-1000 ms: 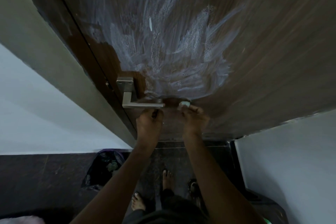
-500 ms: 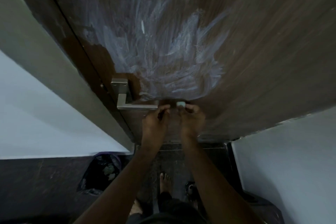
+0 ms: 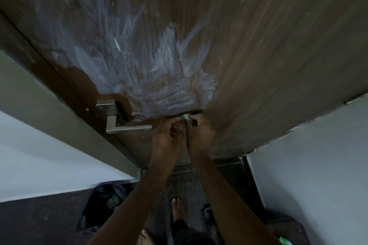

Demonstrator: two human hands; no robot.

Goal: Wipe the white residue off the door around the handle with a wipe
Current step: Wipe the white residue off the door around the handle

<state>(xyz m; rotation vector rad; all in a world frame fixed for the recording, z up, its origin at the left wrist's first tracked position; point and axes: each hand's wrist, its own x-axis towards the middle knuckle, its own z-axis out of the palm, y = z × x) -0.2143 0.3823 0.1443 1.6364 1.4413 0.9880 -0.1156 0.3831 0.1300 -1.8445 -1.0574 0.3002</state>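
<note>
Near the left edge of the door (image 3: 258, 55), both hands were up close together, just to the right of the handle (image 3: 127, 127). The left hand (image 3: 166, 137) had its fingers curled in, and the right hand (image 3: 200, 135) did too. Between their fingertips they pinched a small wipe (image 3: 186, 116), scrunched into a little pale lump. The wipe sat right at the bottom rim of the white residue (image 3: 151, 77), and it looked to be touching the door there, though the picture was too dark to be sure. Both arms reached straight up and forward from the bottom of the view, bare and nearly side by side.

The door was dark brown wood with long thin grain lines. The white residue spread over it like a big fan of chalky, streaky brush marks, wide at the top and narrow near the handle. A patch of clean, shiny brown showed beside the handle plate and up along the door's left edge. The handle was smooth grey metal, with a square plate and a flat bar bent like the letter L, pointing right toward the left hand.

Down below, the floor (image 3: 39, 221) was dark and speckled like stone. Two bare feet (image 3: 177, 208) stood on it. A black plastic bag (image 3: 99, 205) lay crumpled by the white wall (image 3: 39, 161) on the left.
</note>
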